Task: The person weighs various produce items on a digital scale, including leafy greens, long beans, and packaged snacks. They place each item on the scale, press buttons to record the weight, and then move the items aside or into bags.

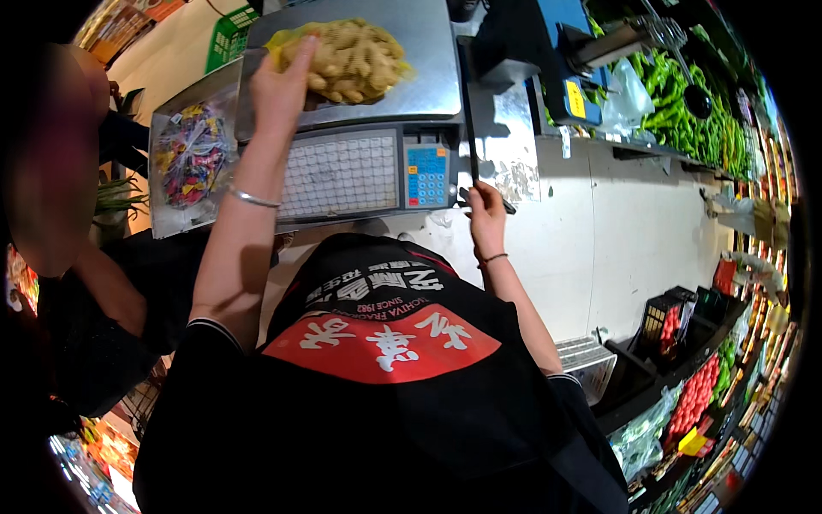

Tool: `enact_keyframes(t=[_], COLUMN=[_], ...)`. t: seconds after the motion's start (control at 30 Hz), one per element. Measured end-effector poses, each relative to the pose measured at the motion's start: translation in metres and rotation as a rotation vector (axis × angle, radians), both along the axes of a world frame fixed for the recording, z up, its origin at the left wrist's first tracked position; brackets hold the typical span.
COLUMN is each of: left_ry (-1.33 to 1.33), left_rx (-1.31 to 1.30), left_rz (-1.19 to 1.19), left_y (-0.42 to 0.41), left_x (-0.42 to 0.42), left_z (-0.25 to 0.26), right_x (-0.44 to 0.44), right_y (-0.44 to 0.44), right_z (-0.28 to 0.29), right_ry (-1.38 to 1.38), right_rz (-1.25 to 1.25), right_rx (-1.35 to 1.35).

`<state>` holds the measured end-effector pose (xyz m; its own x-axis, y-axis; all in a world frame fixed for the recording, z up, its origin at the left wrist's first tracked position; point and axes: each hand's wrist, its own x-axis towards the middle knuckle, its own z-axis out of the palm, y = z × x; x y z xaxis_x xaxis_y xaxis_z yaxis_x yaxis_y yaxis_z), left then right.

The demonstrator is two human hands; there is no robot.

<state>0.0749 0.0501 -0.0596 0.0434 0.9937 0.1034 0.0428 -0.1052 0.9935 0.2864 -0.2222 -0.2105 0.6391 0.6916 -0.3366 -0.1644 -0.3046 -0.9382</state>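
A yellow net bag of ginger-like roots (pixel 359 61) lies on the steel platform of a weighing scale (pixel 430 70). My left hand (pixel 282 80) grips the bag's left end, with the thumb on top. Below the platform are the scale's key grid (pixel 340 170) and a blue keypad (pixel 426 175). To the right of the keypad, my right hand (pixel 487 209) is at a dark bar or handle (pixel 504 202); its fingers are curled, and I cannot tell whether they hold it. A clear bag of colourful wrapped items (pixel 192 154) rests in a metal tray left of the scale.
A green basket (pixel 230 38) stands behind the tray. People are close on the left. Green peppers (pixel 700 122) fill a display at the upper right. A white crate (pixel 585 366), dark bins and red produce (pixel 693 395) are at the lower right.
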Motion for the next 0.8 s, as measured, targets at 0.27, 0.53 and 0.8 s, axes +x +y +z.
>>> enact_keyframes(t=[0.27, 0.53, 0.8], left_ry=[0.153, 0.140, 0.053], left_rx=[-0.185, 0.023, -0.134], left_rz=[0.024, 0.118, -0.085], left_y=[-0.007, -0.096, -0.148], left_x=[-0.038, -0.077, -0.088], left_z=[0.004, -0.003, -0.036], right_x=[-0.024, -0.034, -0.043], right_y=[0.011, 0.015, 0.021], right_z=[-0.004, 0.004, 0.003], right_ry=[-0.056, -0.285, -0.179], right_rz=[0.162, 0.218, 0.149], right_rx=[0.046, 0.035, 0.022])
